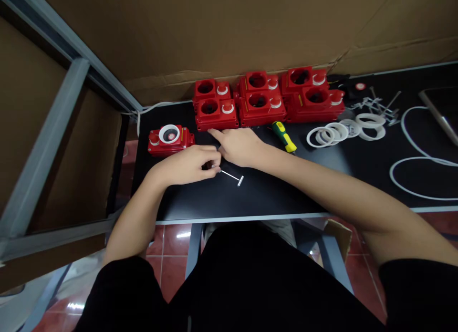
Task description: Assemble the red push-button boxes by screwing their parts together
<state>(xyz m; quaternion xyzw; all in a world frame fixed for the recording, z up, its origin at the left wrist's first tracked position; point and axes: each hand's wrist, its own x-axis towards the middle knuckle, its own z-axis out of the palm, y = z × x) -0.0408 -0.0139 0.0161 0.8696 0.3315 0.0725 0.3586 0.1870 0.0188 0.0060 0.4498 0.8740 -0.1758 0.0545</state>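
Left forearm (145,205) angled up and inward; left hand (198,164) curled, thumb and forefinger pinched together. Right forearm (315,177) stretched across from lower right; right hand (240,147) back upward, one finger (216,135) extended leftward. Hands close together.

A single view is given by a camera worn on the head, by which the scene is looked at forward and steeply downward from above the wearer's black-clad torso (265,274), cut off by the lower edge of the frame. The dark tabletop (200,198) is seen at close range as a band across the middle, with the left hand (193,162) and right hand (239,143) placed near the centre. Cardboard (232,31) is faced along the top, and a grey metal post (46,148) is included at left.
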